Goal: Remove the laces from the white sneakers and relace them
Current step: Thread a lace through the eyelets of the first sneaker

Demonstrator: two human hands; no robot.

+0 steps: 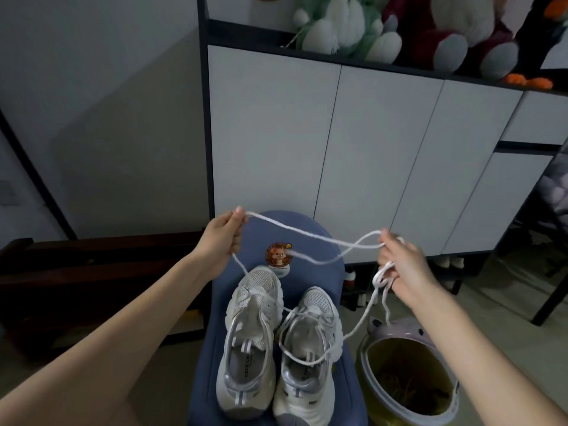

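White lace point(310, 238) hangs between my left hand point(219, 241) and right hand point(402, 265), both pinching it; right sneaker point(307, 348) not yet unlaced.

We see both hands raised over two white sneakers point(278, 342) sitting side by side on a blue seat point(310, 241). Left hand point(222, 239) pinches a white lace point(307, 236), one strand dropping to the left sneaker's toe. Right hand point(402, 267) grips bunched loops of lace; strands hang down to the right sneaker. Lace spans between the hands, sagging. Bin point(408, 376) just right of the seat. White cabinet point(353, 142) behind, plush toys point(399, 29) on top.
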